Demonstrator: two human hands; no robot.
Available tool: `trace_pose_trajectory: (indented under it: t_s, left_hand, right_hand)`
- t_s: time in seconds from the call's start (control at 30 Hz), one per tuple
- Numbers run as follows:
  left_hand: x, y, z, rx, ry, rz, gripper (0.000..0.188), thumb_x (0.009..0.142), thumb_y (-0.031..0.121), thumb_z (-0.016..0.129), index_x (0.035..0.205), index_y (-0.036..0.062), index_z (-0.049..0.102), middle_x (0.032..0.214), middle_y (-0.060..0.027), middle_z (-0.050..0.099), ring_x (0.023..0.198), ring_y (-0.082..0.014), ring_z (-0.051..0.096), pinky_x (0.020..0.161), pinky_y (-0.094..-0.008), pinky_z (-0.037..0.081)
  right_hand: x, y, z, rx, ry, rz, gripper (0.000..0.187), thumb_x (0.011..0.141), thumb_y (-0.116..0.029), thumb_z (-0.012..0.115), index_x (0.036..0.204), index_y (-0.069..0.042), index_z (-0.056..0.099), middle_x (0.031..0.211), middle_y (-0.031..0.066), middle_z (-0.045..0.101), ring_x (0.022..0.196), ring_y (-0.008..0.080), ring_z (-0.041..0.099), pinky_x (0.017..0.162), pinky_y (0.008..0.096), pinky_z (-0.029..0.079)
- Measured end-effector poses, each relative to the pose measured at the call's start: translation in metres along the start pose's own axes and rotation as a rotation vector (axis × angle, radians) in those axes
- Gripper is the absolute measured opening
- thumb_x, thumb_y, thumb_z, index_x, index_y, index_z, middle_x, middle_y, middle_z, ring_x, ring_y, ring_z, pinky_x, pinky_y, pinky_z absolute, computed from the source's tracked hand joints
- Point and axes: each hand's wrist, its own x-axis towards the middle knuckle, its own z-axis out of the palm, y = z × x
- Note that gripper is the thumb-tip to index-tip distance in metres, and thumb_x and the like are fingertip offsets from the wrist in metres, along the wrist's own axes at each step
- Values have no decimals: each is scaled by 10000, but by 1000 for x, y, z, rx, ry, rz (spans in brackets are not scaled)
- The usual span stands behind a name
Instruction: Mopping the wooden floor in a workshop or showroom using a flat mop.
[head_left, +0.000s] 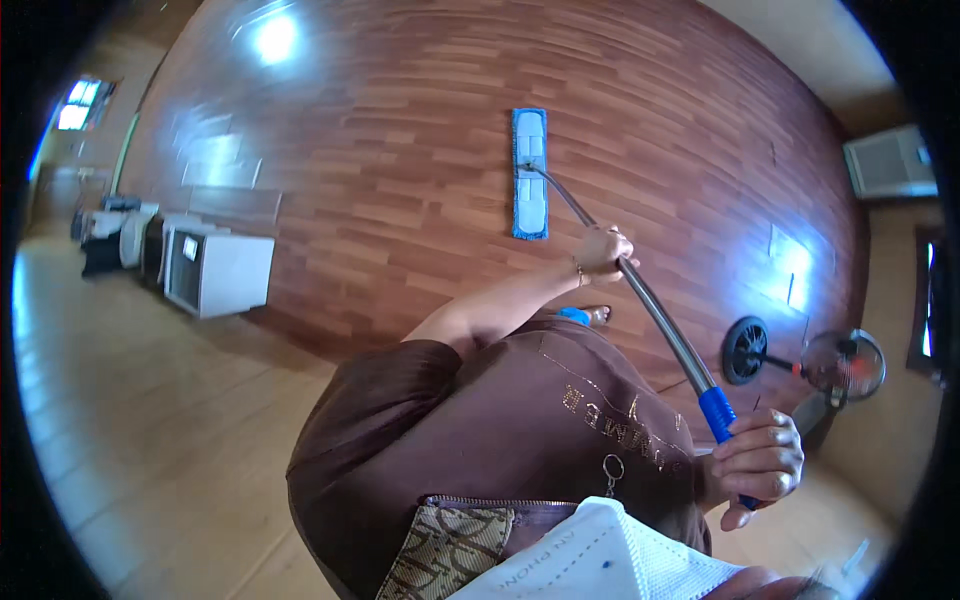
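Observation:
A flat mop with a long blue head lies on the wood-patterned floor ahead of me. Its metal pole runs back toward my right side and ends in a blue grip. Partway down the pole, my left hand is closed around the metal. My right hand wraps the blue grip at the top end, close to my body. The pole slants across in front of my brown shirt.
A standing fan with a round black base is at the right. To the left stands a white cabinet-like box beside piled items. A white unit is by the far right wall. My sandalled foot shows below my left arm.

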Motion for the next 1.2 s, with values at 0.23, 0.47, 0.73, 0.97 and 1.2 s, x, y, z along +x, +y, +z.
trace_pose_trajectory:
  t_s: [0.23,0.47,0.73,0.97,1.2]
  left_hand:
    - [-67,-6,-62,97,378,-264,298,743,293,690,562,119,532,601,-70,588,679,-290,597,633,-435,447]
    - [-155,4,-85,246,640,-589,338,747,255,684,534,95,475,572,-92,552,642,-333,566,631,-463,413]
    - [-227,38,-89,334,716,-714,365,769,216,695,531,72,458,559,-116,518,558,-330,540,558,-427,407]
    - [-283,42,-79,319,692,-875,380,812,288,659,559,59,492,602,-145,535,654,-351,554,645,-445,420]
    - [-332,34,-69,437,525,-1016,278,809,299,666,659,68,624,685,-142,611,716,-357,585,656,-462,442]
  right_hand:
    - [56,40,8,271,-282,-131,507,778,-584,699,911,-108,590,707,-13,676,695,148,682,725,307,535]
    - [98,81,41,610,-411,-240,428,758,-515,752,774,-101,643,657,18,667,659,159,692,655,305,563]
    - [121,105,80,1000,-563,-333,430,731,-461,794,791,-54,667,671,43,652,651,185,676,647,302,541]
    - [108,131,122,1220,-707,-248,423,704,-421,792,848,-38,687,730,75,671,712,255,681,691,381,523]
    - [68,126,141,1146,-649,185,231,708,-259,674,718,-28,661,717,114,642,832,315,650,902,470,429]
